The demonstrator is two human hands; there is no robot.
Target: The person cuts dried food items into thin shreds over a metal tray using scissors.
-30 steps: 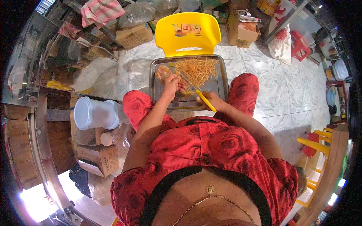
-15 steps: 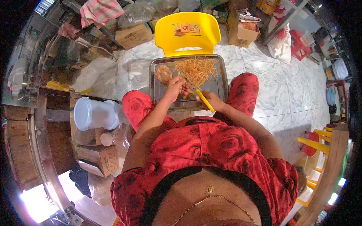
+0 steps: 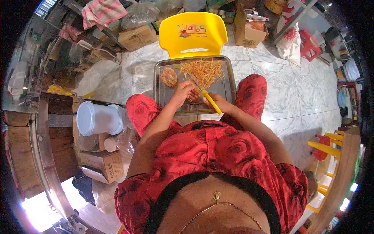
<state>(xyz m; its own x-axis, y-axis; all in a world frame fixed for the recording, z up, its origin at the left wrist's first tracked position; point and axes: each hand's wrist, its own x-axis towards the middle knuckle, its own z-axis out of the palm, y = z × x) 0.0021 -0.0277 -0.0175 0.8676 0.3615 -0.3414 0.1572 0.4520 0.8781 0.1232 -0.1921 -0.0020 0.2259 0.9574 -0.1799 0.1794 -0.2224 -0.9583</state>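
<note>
A metal tray (image 3: 157, 84) rests on a yellow chair (image 3: 193, 43) between my knees. On it lie a loose heap of thin orange-brown strips (image 3: 206, 70) and, at its left, a rounded reddish-brown bundle (image 3: 168, 77). My right hand (image 3: 218, 103) is closed on yellow-handled scissors (image 3: 211, 102), whose blades point up and left toward the strips. Just left of the blades is my left hand (image 3: 186, 93), its fingers pinched together; what they hold is too small to make out.
A white bucket (image 3: 97, 118) lies at the left beside cardboard boxes (image 3: 103, 165). Another open box (image 3: 249, 35) stands beyond the tray, with a red stool (image 3: 309, 46) at the far right. Yellow chair parts (image 3: 325, 149) are at the right.
My left hand has shifted slightly right and down, away from the rounded bundle, which now shows fully. The scissors have moved a little, still in my right hand.
</note>
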